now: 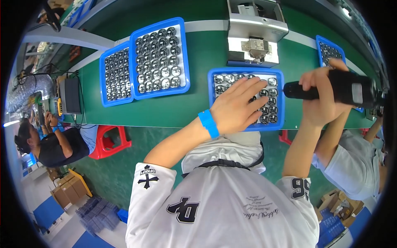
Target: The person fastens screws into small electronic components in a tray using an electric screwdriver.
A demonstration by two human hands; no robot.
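Note:
My left hand (240, 105), wearing a blue wristband (208, 123), lies palm down with its fingers spread over a blue tray (281, 99). Rows of small round shiny dark parts (272, 101) fill that tray on a white liner, and the hand covers many of them. To the tray's right, my right hand (319, 93) is wrapped round a black hand-held tool (345, 89). The tool's narrow end (292, 90) points left toward the tray's right rim; its exact kind cannot be made out.
Two blue trays (188, 62) of similar parts stand at the back left. A metal fixture (257, 33) sits behind my tray. Another blue tray (328, 47) is at the far right. A co-worker (351, 161) sits close on the right, another person (58, 142) on the left near a red stool (109, 142).

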